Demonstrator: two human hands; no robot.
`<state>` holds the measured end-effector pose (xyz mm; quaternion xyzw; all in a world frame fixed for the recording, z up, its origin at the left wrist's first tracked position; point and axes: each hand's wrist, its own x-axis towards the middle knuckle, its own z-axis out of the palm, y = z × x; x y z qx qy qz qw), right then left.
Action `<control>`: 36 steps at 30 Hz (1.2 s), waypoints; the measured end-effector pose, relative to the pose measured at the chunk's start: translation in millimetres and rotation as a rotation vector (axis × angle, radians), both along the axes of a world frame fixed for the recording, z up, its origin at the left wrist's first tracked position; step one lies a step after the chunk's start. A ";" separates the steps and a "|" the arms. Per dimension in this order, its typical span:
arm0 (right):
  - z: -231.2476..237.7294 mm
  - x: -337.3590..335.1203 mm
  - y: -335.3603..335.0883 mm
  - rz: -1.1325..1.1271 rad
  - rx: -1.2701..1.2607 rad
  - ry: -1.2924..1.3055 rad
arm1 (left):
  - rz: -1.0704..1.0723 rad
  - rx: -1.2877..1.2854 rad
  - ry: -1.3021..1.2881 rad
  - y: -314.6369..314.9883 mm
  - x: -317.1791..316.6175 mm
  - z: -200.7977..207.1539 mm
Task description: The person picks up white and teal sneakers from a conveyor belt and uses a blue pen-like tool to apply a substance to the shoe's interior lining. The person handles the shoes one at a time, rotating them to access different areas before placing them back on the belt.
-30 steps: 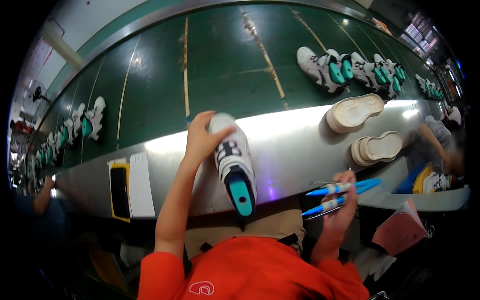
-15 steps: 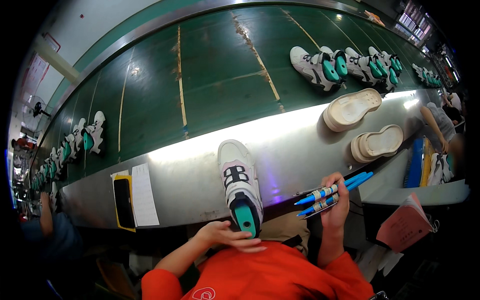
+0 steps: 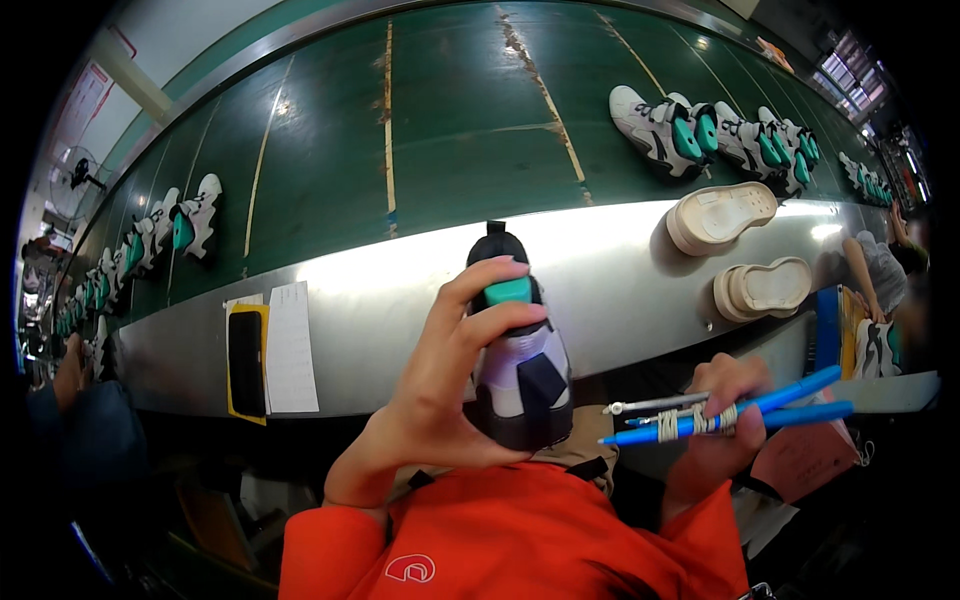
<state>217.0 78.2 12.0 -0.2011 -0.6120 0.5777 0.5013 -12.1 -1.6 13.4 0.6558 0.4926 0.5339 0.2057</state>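
My left hand grips a white, lilac and black sneaker above the near edge of the metal ledge. Its heel end faces me, and the teal shoe last shows in its opening under two of my fingers. The thumb lies low, by the black sole. To the right, my right hand is closed around a bundle of pens, mostly blue, with a slim silver one along the top. Pale bands wrap the bundle, and the tips point left.
A metal ledge borders a green conveyor belt carrying sneakers at both sides. Cream soles rest on the ledge's right. At left lie a black phone and white paper. Other people work at both sides.
The sneaker has been lifted and turned, so its heel end now faces me. My left hand has gone from open fingers at the last to a firm hold. The pens have tilted toward level.
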 end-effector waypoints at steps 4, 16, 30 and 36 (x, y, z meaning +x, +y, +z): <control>15.5 -16.3 -1.9 0.104 0.137 -0.017 | -0.021 -0.020 -0.010 -1.6 0.6 -1.6; 12.7 -27.9 3.1 0.233 0.295 -0.047 | -0.033 0.013 -0.031 -0.1 -5.5 -6.2; 14.7 -29.3 12.3 0.320 0.513 -0.033 | -0.028 0.025 -0.043 2.1 -5.6 -8.0; 14.1 -32.2 13.8 0.308 0.462 -0.017 | -0.020 0.026 -0.031 1.7 -6.2 -7.5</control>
